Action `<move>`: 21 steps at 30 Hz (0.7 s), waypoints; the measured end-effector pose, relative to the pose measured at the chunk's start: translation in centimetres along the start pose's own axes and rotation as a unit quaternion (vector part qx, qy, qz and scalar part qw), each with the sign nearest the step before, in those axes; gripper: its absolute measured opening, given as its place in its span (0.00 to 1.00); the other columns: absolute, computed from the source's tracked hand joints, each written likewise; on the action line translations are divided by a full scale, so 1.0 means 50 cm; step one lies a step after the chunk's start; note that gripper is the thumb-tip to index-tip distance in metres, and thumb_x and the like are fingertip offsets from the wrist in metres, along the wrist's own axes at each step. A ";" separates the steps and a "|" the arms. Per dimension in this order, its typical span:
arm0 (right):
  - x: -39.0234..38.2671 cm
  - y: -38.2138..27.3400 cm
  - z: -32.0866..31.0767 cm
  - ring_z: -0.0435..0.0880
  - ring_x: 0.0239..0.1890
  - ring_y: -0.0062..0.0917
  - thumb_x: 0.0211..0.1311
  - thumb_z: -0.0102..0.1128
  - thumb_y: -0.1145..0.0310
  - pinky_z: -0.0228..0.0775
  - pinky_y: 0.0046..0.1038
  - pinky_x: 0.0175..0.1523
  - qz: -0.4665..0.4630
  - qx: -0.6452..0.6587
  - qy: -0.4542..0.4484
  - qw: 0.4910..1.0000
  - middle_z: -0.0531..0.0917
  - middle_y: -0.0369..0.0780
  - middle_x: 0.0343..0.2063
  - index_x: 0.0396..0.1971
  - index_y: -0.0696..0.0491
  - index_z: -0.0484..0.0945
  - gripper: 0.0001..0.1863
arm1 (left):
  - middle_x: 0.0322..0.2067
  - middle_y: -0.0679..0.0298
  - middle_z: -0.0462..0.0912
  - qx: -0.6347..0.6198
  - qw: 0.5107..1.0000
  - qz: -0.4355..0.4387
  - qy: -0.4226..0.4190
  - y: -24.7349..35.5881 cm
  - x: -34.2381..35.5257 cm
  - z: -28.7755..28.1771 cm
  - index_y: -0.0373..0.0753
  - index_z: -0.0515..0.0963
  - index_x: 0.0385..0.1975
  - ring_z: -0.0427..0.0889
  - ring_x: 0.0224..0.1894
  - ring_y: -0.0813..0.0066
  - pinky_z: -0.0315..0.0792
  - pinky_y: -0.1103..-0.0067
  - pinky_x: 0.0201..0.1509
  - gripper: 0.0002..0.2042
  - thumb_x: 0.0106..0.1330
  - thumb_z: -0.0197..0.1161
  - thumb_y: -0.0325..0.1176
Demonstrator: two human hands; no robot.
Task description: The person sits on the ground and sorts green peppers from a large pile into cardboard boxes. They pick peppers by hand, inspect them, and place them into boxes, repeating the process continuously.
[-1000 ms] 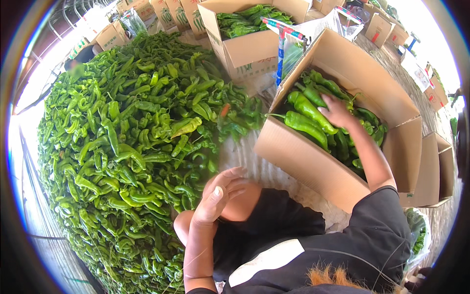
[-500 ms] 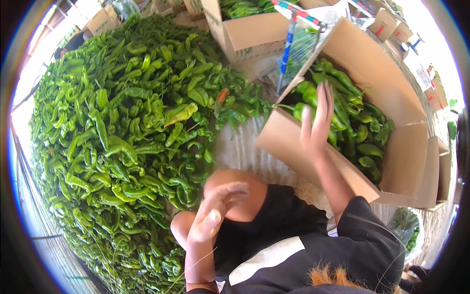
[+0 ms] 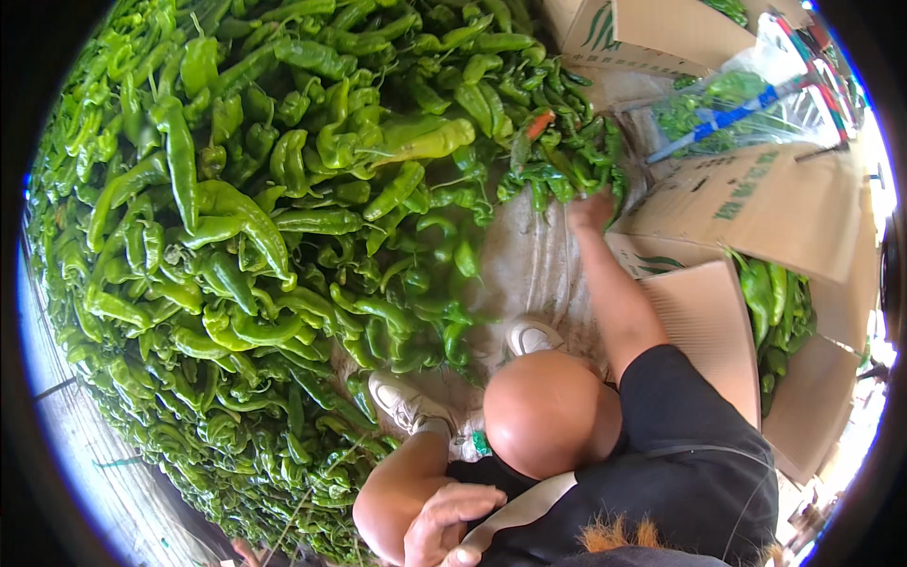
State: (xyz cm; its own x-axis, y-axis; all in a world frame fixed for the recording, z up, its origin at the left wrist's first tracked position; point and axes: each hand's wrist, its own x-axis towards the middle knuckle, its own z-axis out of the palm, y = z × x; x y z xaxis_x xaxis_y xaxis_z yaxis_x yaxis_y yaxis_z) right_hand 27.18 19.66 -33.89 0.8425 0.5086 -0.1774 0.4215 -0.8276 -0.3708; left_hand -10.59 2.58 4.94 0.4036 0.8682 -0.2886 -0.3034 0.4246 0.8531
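Observation:
A large heap of long green peppers (image 3: 255, 227) spreads over the left side of the head view. My right hand (image 3: 592, 210) reaches out to the heap's right end and touches the green peppers there. Its fingers are hidden among them, so what they grip does not show. A pepper with a red-orange patch (image 3: 536, 128) lies just left of that hand. My left hand (image 3: 452, 518) is low in front of my body, over my thigh, with fingers stretched out and nothing in them.
To the right stands an open cardboard box (image 3: 704, 317) holding green peppers (image 3: 779, 302). Behind it, a blue-wrapped bar (image 3: 723, 123) crosses a clear plastic bag (image 3: 756, 90) of greens. Another carton (image 3: 652, 38) is at the back. My white shoes (image 3: 406, 402) border the heap.
My right hand has left the box of peppers and moved left to the heap's end. My left hand has dropped toward my body. The view has turned left.

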 end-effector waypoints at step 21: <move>-0.099 0.030 0.064 0.68 0.56 0.34 0.35 0.80 0.66 0.68 0.36 0.60 -0.153 0.354 -0.171 0.907 0.66 0.46 0.52 0.62 0.49 0.48 0.56 | 0.45 0.43 0.76 0.060 0.998 0.001 0.033 -0.038 0.082 -0.154 0.25 0.70 0.50 0.76 0.49 0.57 0.68 0.66 0.58 0.21 0.68 0.57 0.39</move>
State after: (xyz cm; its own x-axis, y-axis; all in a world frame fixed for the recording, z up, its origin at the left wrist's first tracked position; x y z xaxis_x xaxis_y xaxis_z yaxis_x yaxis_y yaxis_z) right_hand 22.58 16.64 -36.47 0.5189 0.8324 -0.1947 0.1945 -0.3367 -0.9213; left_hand -15.02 7.30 -1.21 0.3442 0.8855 -0.3122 -0.1975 0.3934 0.8979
